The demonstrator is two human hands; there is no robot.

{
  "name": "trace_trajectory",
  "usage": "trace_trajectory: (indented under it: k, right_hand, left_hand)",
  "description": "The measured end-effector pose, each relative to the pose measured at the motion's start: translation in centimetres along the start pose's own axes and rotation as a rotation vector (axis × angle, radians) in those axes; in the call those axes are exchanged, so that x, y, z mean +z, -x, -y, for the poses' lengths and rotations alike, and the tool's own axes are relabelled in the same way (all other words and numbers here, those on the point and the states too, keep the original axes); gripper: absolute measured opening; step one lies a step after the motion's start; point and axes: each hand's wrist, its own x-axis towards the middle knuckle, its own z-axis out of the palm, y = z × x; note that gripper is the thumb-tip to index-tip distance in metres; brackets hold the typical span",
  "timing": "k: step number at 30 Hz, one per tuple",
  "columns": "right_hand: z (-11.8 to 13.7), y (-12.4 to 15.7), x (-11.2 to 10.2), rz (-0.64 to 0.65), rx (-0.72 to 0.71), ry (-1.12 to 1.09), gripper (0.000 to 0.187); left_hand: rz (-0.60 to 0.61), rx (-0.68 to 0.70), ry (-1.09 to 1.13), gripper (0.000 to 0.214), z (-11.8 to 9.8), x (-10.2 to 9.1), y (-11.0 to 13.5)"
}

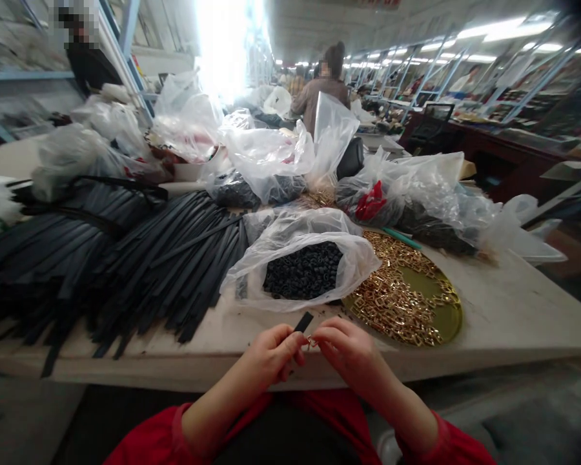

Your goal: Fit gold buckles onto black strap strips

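Over the table's front edge, my left hand (277, 351) is closed on a black strap (304, 321), whose short end sticks up past the thumb. Close beside it, my right hand (345, 349) pinches a small gold buckle (312, 341) at the fingertips. The buckle sits between the two hands, by the strap; whether the strap passes through it is too small to tell. Just beyond the hands lies an open plastic bag (242, 284) of small black loops (303, 271). To its right is a round gold tray (452, 316) heaped with gold buckles (387, 290).
Long black straps (174, 258) lie in bundles on the left of the table (503, 310), some overhanging its edge. Clear plastic bags (271, 152) crowd the back. A teal stick (401, 238) rests at the tray's rim. Other people (326, 87) are farther off.
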Motion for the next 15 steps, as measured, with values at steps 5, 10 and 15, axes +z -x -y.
trace_trajectory:
  k: [5,10,15]
  right_hand:
    - [1.8,0.2,2.0,0.018,0.028,-0.287,0.02]
    - [2.3,0.5,3.4,-0.011,0.239,-0.581,0.01]
    - [2.9,1.0,5.2,0.058,0.647,-1.152,0.035]
  left_hand:
    - [-0.024,-0.045,0.03,0.032,1.0,-0.3,1.2]
    - [-0.066,-0.031,0.012,0.031,0.7,-0.1,2.0]
    - [-0.205,0.075,-0.214,0.025,1.9,-0.5,1.4]
